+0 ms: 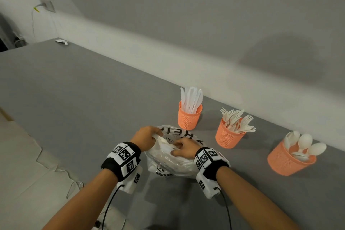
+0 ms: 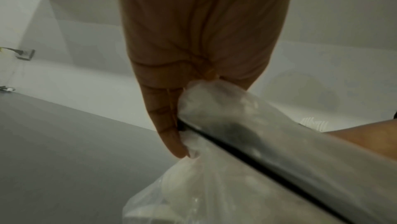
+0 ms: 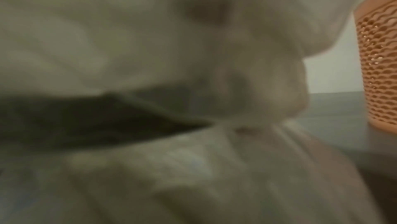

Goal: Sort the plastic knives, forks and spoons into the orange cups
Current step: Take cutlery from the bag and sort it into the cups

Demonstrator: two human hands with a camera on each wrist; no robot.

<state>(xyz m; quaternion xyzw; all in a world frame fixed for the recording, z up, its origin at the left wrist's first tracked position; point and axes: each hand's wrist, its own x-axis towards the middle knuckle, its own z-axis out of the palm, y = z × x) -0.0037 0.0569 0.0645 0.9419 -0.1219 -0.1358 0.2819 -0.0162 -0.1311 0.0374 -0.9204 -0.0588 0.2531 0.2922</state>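
A crumpled clear plastic bag with black print lies on the grey table in front of me. My left hand pinches the bag's upper edge; in the left wrist view the left hand has its fingers curled round the bag. My right hand lies on the bag's mouth, its fingertips tucked into the folds and hidden. Three orange mesh cups stand to the right: one with knives, one with forks, one with spoons. The right wrist view is blurred plastic beside an orange cup.
The grey table stretches far to the left and back, ending at a pale wall. A small white scrap lies at the far corner. Cables run from both wrist cameras over the near edge.
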